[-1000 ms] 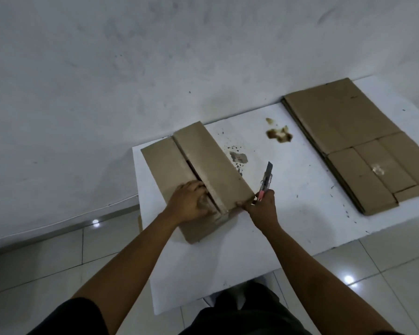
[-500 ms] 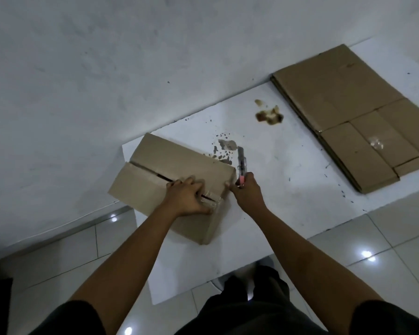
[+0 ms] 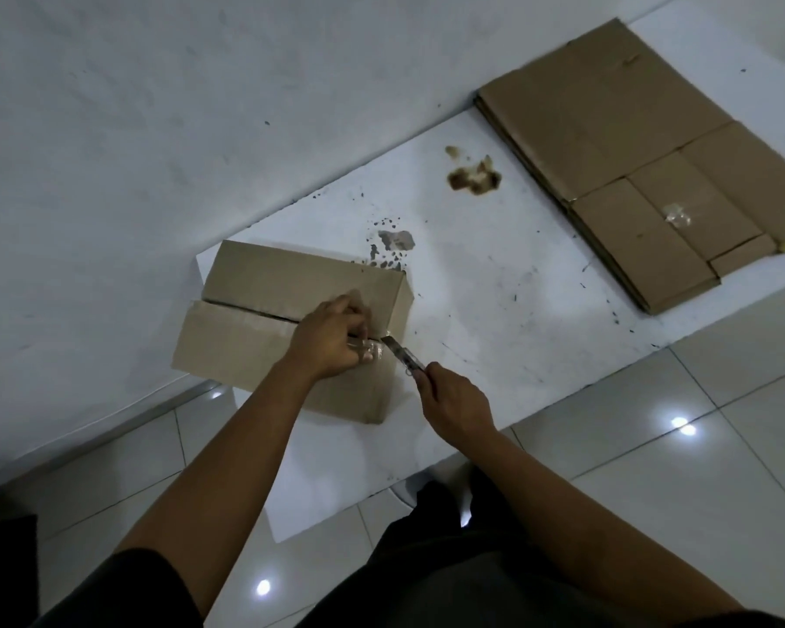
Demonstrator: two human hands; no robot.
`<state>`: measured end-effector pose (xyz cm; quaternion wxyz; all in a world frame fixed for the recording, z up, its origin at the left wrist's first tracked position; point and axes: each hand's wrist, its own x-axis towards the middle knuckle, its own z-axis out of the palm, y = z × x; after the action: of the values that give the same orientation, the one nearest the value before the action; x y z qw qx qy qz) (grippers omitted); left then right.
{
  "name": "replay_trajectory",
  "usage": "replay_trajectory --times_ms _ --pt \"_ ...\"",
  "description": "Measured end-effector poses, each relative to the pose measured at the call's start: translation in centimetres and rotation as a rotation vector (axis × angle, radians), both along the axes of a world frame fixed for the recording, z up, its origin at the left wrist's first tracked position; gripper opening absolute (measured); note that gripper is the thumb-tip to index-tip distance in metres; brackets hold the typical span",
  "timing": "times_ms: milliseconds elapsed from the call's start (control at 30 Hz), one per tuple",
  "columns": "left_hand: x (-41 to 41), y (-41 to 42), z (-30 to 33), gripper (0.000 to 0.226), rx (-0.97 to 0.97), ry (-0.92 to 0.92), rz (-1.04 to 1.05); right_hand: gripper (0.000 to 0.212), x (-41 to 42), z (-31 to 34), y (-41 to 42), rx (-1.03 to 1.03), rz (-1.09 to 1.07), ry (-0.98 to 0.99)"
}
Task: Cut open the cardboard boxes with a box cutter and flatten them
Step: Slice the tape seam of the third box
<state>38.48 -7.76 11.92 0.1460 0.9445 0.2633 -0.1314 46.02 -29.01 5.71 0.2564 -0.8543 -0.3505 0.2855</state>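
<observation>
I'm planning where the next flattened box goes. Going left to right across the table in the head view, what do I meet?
Cardboard box under the left hand → box cutter in the right hand → brown stain → stack of flattened cardboard.

Plain brown box (image 3: 264, 283) on a white bench (image 3: 495, 310) speckled black, with a dark brown stain (image 3: 474, 179). Brown flat cardboard (image 3: 608, 111) far right. Glossy pale grey tiled floor (image 3: 699, 446); black sleeves (image 3: 123, 591).
</observation>
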Motion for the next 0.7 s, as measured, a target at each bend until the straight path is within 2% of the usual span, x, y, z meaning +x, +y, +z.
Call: replay_trajectory --times_ms 133,267,400,533,700 --pt "-0.1 0.2 0.2 0.026 -0.113 -0.021 0.034 0.039 1.7 0.7 0.6 -0.028 0.1 -0.103" --pt "0.0 0.3 0.6 0.027 -0.196 -0.001 0.08 0.041 3.4 1.7 1.3 -0.093 0.211 -0.1" --pt "0.1 0.7 0.6 0.029 -0.25 -0.015 0.096 0.039 4.0 1.6 1.3 -0.124 0.219 -0.04" --pt "0.0 1.6 1.0 0.031 -0.334 -0.033 0.118 0.04 4.0 1.4 1.1 -0.097 0.219 -0.085" --pt "0.5 1.7 1.0 0.028 -0.302 0.031 0.098 0.042 3.6 1.8 1.7 -0.111 0.206 0.108"
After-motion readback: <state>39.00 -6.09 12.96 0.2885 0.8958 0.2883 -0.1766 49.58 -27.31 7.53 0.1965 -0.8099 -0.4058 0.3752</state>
